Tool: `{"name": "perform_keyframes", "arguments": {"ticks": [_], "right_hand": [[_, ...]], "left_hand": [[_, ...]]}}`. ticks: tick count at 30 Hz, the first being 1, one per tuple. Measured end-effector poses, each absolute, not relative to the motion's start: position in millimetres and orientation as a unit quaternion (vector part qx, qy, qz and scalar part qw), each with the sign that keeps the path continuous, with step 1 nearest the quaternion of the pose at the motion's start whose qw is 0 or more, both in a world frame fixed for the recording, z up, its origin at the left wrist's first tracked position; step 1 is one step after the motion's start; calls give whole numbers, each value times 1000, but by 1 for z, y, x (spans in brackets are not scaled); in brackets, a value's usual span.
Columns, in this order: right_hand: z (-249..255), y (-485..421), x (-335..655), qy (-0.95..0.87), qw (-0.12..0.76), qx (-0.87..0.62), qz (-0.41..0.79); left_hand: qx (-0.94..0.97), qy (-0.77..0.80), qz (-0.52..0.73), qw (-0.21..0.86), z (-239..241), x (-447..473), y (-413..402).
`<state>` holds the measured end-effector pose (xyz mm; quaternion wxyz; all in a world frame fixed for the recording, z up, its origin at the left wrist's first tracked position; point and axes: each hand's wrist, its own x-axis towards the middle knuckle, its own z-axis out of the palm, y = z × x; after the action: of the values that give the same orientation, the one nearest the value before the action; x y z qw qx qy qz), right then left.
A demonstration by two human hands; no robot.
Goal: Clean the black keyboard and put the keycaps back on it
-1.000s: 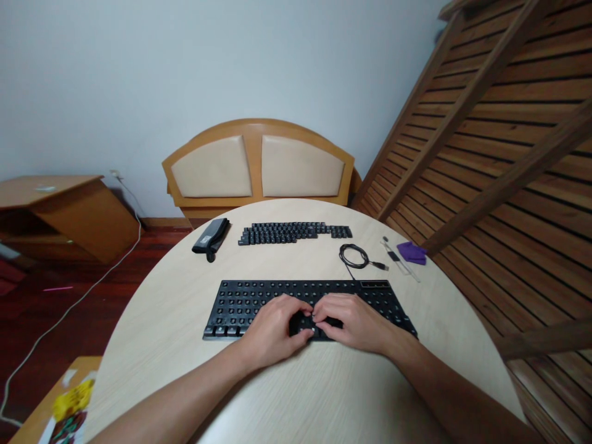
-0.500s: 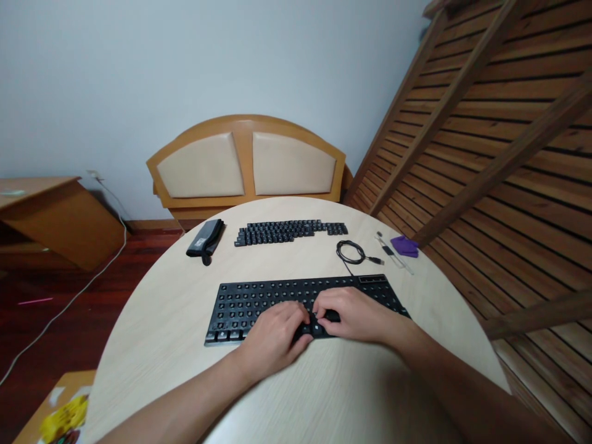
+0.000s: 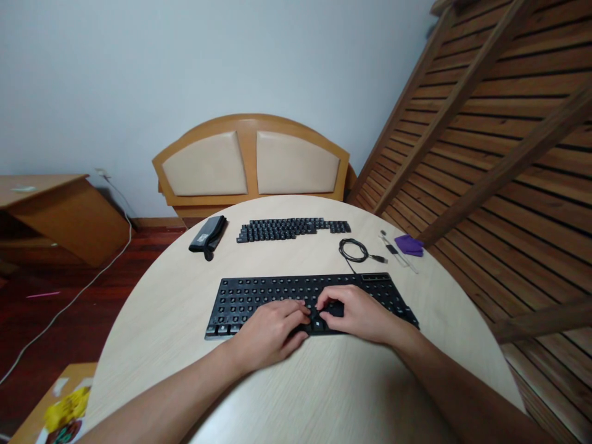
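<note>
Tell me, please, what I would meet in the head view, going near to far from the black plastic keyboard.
Black plastic keyboard, coiled black cable, rows of separate black plastic keycaps, arched cream-panelled wooden headboard, pale wall.

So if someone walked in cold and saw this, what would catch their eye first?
Probably the black keyboard on the round pale table, mostly bare of keycaps, with the left hand and right hand at its near middle part. Next, the separate keycaps laid out in rows beyond it. Then perhaps the bright purple cloth near the table's far right edge, with the big slatted wooden panel behind.
</note>
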<state>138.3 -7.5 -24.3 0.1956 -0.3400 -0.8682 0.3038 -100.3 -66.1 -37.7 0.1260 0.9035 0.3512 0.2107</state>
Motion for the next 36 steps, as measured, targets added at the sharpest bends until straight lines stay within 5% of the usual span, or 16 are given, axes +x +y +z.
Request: {"name": "perform_keyframes", "arguments": {"ticks": [17, 26, 36], "right_hand": [[-36, -12, 138, -917, 216, -257, 215], [-33, -10, 139, -925, 191, -264, 194], [-26, -19, 135, -930, 179, -281, 153]], "left_hand": [[908, 338, 212, 126, -42, -104, -66], [875, 385, 204, 210, -25, -103, -59], [827, 545, 126, -57, -20, -118, 73]]}}
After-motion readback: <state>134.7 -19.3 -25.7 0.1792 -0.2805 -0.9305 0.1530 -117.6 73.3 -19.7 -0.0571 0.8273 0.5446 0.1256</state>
